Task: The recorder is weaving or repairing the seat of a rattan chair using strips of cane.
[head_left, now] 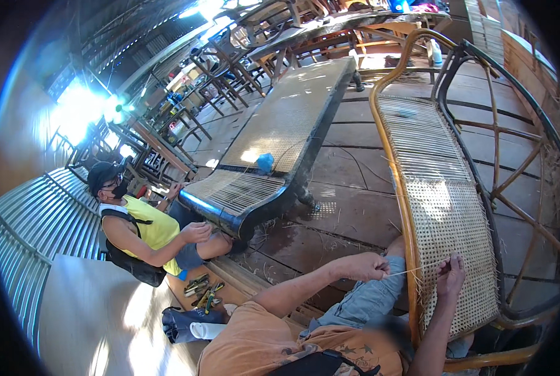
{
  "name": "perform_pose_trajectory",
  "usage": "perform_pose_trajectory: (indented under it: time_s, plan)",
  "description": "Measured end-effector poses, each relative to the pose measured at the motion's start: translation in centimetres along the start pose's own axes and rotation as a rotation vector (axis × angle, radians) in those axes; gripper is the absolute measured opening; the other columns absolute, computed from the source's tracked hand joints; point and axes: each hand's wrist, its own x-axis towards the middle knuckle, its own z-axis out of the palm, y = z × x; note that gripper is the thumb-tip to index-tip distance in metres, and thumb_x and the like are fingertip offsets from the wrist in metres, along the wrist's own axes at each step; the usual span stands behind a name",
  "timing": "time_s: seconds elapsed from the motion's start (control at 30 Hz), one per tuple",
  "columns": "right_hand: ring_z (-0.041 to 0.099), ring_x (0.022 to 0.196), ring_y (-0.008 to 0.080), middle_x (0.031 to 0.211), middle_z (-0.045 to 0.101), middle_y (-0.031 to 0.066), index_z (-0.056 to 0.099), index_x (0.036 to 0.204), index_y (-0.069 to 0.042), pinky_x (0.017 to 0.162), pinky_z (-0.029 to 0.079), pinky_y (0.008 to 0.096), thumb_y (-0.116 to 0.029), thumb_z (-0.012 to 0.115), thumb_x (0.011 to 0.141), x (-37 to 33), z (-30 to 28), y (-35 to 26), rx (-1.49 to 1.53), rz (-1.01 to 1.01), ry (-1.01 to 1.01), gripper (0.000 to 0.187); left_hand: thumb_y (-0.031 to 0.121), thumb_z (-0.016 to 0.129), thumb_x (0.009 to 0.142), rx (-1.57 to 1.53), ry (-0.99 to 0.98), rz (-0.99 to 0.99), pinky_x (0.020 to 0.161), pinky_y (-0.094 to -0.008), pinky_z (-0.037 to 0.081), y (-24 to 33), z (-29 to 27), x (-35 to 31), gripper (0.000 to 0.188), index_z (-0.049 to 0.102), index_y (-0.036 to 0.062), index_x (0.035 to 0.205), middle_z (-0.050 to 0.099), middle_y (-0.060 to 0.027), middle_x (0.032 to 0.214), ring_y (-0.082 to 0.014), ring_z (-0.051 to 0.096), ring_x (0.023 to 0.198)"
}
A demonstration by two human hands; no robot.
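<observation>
A long chair panel of woven cane (452, 232) lies in front of me, framed by a bent brown pole (400, 200). My left hand (369, 266) is closed, left of that frame, and grips a thin pale cane strand (402, 272) stretched to the panel's left edge. Over the weave, my right hand (450, 276) has its fingers pinched together; what is between them is too small to make out. Toward the far end, the panel shows strands running mostly crosswise, while the nearer part has a closed mesh. Loose strand ends stick out along the near left edge.
A co-worker in a yellow top (145, 222) sits at left beside a dark-framed cane lounger (280, 131) with a blue bundle (265, 163) on it. Hand tools (206, 293), a dark pouch (176, 324) and a white bottle (208, 330) lie left of me. Chairs stand behind.
</observation>
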Motion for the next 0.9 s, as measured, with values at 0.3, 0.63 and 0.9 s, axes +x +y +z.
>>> perform_pose_trajectory:
  time_s: [0.3,0.63,0.9]
  plan:
    - [0.050,0.055,0.0118,0.068,0.049,0.0002,0.050,0.086,-0.010,0.045,0.042,0.0244,-0.016,0.059,0.087,-1.6,0.0,-1.1,0.011,0.049,-0.018,0.011,0.026,0.051,0.079,0.209,0.114,0.045,0.069,-0.0354,0.042,-4.3,2.0,-0.9,0.029,0.054,-0.0003,0.092,0.058,-0.0143,0.081,-0.0245,0.052,0.073]
    - [0.055,0.056,0.0128,0.068,0.055,0.0033,0.054,0.082,-0.006,0.048,0.041,0.0254,-0.012,0.055,0.084,-4.3,-2.1,-3.6,-0.317,-0.101,0.056,0.006,0.024,0.056,0.083,0.231,0.276,0.022,0.074,-0.0323,0.047,-7.0,2.1,0.8,0.027,0.061,-0.0002,0.094,0.065,-0.0126,0.088,-0.0200,0.060,0.082]
    - [0.061,0.061,0.0145,0.075,0.061,0.0057,0.054,0.086,-0.005,0.048,0.048,0.0259,-0.014,0.058,0.086,-9.9,-7.4,-6.6,-0.138,-0.088,0.215,0.010,0.022,0.060,0.083,0.013,0.211,-0.092,0.048,-0.0192,0.032,-1.5,2.8,2.7,0.018,0.057,0.0040,0.085,0.046,0.0070,0.064,-0.0023,0.039,0.054]
